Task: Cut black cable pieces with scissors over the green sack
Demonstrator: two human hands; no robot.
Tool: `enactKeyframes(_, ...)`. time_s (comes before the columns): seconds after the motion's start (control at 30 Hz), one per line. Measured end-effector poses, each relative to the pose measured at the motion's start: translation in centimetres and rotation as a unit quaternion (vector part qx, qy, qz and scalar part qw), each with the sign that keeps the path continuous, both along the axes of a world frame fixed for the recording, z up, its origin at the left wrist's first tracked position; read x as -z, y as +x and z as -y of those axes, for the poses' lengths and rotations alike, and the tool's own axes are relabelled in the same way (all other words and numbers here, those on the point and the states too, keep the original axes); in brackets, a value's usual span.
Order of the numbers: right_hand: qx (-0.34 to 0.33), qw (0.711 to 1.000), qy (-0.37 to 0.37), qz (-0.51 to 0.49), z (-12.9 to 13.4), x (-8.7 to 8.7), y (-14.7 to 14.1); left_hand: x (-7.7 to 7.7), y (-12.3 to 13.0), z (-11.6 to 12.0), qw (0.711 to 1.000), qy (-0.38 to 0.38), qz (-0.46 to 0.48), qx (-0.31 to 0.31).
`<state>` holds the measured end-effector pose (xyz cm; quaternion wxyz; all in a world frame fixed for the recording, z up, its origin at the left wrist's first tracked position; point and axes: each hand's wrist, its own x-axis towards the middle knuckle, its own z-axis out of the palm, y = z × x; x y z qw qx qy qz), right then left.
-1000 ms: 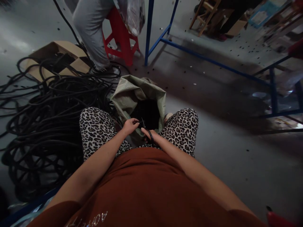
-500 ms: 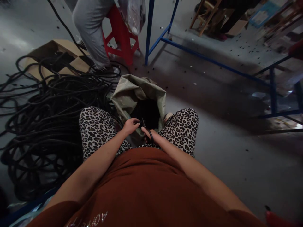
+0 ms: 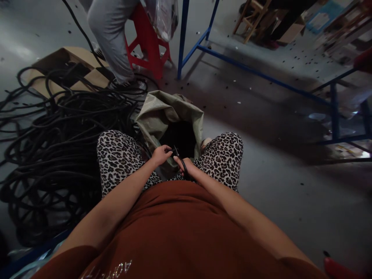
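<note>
My left hand is closed in a pinch on a small black piece whose kind I cannot make out. Beside it, my right hand grips scissors with dark handles. Their thin blades point up toward the left fingertips, and I cannot tell whether they touch the piece. Both hands are over the near rim of an open greenish woven sack, which stands between my knees. The sack's inside is very dark, so its contents do not show clearly.
A big tangle of black tubing or cable lies at left, reaching an open cardboard box. Beyond the sack are a person's grey-trousered leg, a red stool and a blue metal frame. Small dark scraps dot the floor.
The scissors' handles have shifted slightly in my right hand. My left hand keeps its pinch in nearly the same place, and the sack has not moved.
</note>
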<state>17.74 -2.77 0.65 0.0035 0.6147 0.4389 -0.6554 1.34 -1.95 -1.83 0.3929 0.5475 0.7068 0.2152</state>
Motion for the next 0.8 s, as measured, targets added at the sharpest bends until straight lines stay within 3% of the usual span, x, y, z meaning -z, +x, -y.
enactKeyframes(0.3,-0.001,0.999,0.033,0.02,-0.2,0.9,0.2,0.4,-0.3,0.1,0.999,0.011,-0.014,-0.028)
enactKeyframes(0.47,0.031,0.999,-0.017,-0.018,-0.1,1.1,0.0,0.1,-0.7,0.1,0.997,0.039,-0.011,-0.066)
enactKeyframes(0.8,-0.011,0.998,-0.029,-0.054,0.3,2.0,-0.3,0.1,-0.5,0.2,0.996,0.044,-0.012,-0.076)
